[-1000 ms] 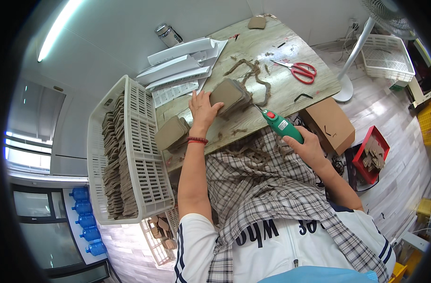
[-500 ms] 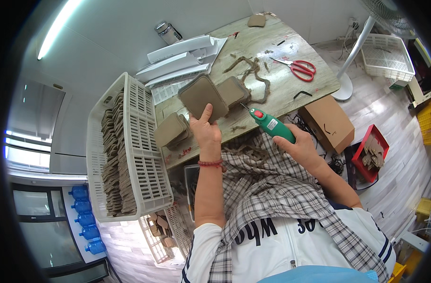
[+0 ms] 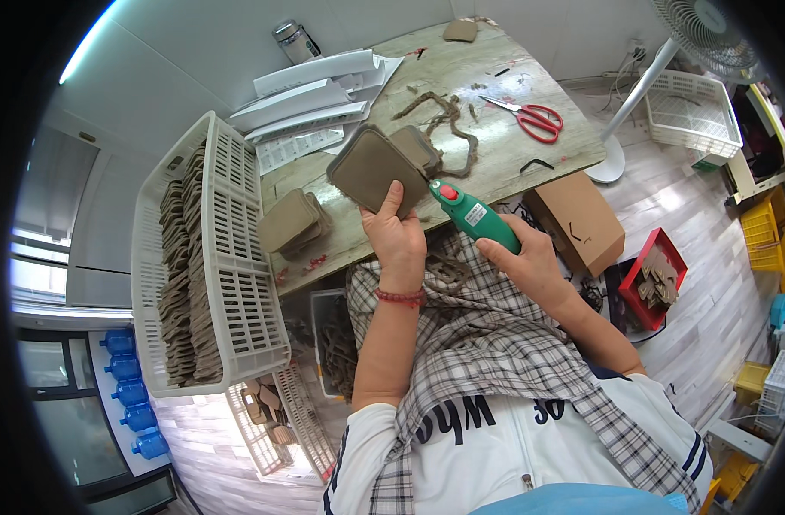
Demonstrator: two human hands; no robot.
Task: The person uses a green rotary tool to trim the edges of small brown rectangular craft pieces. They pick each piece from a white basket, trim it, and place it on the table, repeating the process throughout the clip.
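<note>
We find a white label on the green tool, just behind its red button, but its print is too small for us to read. The curled sheets of paper along the desk's far left edge carry print we cannot make out either, and large black letters run upside down across the white shirt, partly covered by the plaid apron. The tool's tip is hard to see beside the right corner of the brown pad; we cannot tell whether they touch. The left hand holds that pad up above the desk, close to its near edge, thumb on the upper face, the other fingers mostly hidden beneath. The right hand is wrapped around the tool, pointing it up and leftward. The pad partly hides a stack of pads; another pile sits at the desk's near left corner, and red-handled scissors lie toward the right edge.
</note>
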